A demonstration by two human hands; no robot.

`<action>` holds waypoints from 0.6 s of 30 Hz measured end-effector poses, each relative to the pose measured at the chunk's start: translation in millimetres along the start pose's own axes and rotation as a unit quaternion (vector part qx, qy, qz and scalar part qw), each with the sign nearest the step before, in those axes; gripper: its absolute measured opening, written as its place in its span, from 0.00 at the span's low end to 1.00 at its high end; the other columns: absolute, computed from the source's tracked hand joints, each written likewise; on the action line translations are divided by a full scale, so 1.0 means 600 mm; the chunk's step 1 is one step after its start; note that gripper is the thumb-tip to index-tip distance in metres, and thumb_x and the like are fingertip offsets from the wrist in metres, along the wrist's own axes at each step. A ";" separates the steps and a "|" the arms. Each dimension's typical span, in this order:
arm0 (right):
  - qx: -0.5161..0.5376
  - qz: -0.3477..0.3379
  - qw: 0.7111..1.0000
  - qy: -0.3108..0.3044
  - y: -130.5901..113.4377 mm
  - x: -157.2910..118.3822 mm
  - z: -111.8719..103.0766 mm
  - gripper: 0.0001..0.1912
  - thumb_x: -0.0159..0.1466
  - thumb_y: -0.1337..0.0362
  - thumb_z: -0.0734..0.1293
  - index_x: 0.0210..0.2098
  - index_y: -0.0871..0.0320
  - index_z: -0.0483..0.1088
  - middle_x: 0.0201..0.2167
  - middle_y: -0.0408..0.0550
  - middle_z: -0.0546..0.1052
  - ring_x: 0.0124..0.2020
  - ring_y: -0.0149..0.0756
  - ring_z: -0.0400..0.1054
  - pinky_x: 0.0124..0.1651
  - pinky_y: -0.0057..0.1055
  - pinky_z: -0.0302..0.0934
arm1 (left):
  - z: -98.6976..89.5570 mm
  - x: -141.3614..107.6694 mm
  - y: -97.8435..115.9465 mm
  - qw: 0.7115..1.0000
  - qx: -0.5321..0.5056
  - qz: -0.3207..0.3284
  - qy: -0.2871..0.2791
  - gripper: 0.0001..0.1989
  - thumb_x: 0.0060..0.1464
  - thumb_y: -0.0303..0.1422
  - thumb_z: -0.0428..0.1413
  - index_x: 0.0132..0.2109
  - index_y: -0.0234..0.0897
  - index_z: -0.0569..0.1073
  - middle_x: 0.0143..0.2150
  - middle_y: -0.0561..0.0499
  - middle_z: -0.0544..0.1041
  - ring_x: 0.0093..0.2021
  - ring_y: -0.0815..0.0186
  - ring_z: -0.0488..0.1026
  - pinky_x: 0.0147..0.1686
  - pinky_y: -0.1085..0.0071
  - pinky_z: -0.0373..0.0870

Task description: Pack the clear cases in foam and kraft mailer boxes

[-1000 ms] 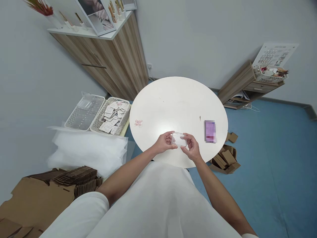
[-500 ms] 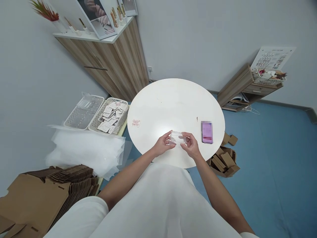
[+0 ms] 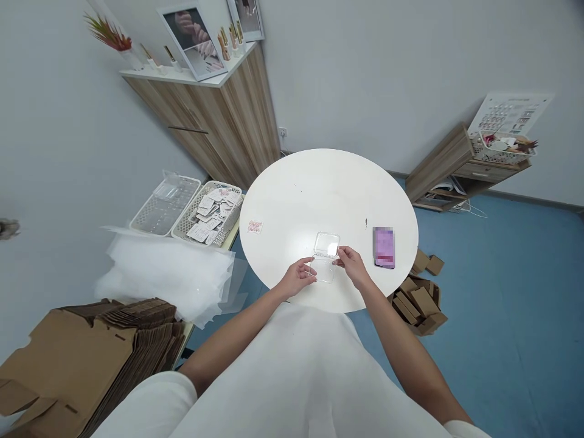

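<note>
Over the near part of the white round table (image 3: 337,188) is a small clear plastic box (image 3: 323,269), its hinged lid raised on the far side. My left hand (image 3: 297,277) grips the box's left side, fingers on the far part and thumb nearer me. On the right, my right hand (image 3: 352,265) pinches near the hinge and the lid's right edge. The box looks empty. A small card with pink print (image 3: 255,227) lies at the table's left. To the right of my right hand lies a phone with a purple screen (image 3: 384,247).
Left of the table are a basket of printed cards (image 3: 207,213), a basket of clear boxes (image 3: 166,204), translucent bags (image 3: 168,271) and stacked flat cardboard (image 3: 82,359). Folded cardboard boxes (image 3: 418,302) sit low at the right. A wooden cabinet (image 3: 219,121) stands behind.
The clear box was closed between my hands; now its lid stands open, away from me. My left hand has moved slightly down and left. The whole view has shifted a little.
</note>
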State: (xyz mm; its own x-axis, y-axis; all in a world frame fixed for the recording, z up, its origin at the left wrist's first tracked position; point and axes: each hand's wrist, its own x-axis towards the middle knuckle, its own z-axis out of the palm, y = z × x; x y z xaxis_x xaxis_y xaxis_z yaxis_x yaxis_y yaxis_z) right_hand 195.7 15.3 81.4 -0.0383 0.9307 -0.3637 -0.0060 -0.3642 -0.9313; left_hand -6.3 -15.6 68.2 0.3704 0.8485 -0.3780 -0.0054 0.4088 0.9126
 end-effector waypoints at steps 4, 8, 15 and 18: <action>0.024 0.023 0.999 -0.001 0.018 -0.003 0.006 0.19 0.55 0.51 0.62 0.41 0.53 0.67 0.36 0.45 0.70 0.26 0.28 0.67 0.40 0.37 0.65 | -0.006 0.007 -0.012 1.000 -0.011 -0.001 0.007 0.30 0.41 0.32 0.61 0.53 0.37 0.62 0.37 0.50 0.71 0.30 0.73 0.70 0.38 0.69 0.65; 0.030 0.046 0.998 0.016 0.044 -0.025 0.013 0.22 0.55 0.52 0.62 0.47 0.52 0.63 0.38 0.46 0.70 0.29 0.30 0.69 0.43 0.38 0.64 | -0.012 0.019 -0.030 0.999 -0.024 -0.014 0.030 0.30 0.40 0.30 0.61 0.52 0.37 0.62 0.37 0.50 0.71 0.31 0.72 0.71 0.39 0.68 0.65; -0.021 0.047 0.998 0.019 0.099 -0.059 0.030 0.26 0.52 0.55 0.64 0.50 0.53 0.62 0.43 0.48 0.68 0.33 0.33 0.68 0.41 0.38 0.64 | -0.015 0.038 -0.064 0.996 -0.022 -0.063 0.053 0.31 0.41 0.28 0.61 0.53 0.38 0.59 0.35 0.50 0.72 0.33 0.69 0.72 0.38 0.67 0.66; -0.025 0.071 0.997 0.018 0.112 -0.056 0.034 0.28 0.52 0.56 0.65 0.52 0.54 0.61 0.46 0.49 0.67 0.36 0.32 0.67 0.40 0.34 0.64 | -0.012 0.048 -0.077 0.994 0.014 -0.087 0.071 0.30 0.42 0.27 0.60 0.53 0.37 0.59 0.35 0.50 0.71 0.33 0.69 0.71 0.38 0.68 0.66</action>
State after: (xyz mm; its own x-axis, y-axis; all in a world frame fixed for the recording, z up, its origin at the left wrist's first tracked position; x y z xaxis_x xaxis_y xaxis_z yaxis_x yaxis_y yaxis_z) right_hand 176.3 -41.1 31.2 0.0012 0.8707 -0.4919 0.0477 -0.4914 -0.8697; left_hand -2.2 -7.7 14.4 0.2284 0.8059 -0.5463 0.0745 0.5450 0.8351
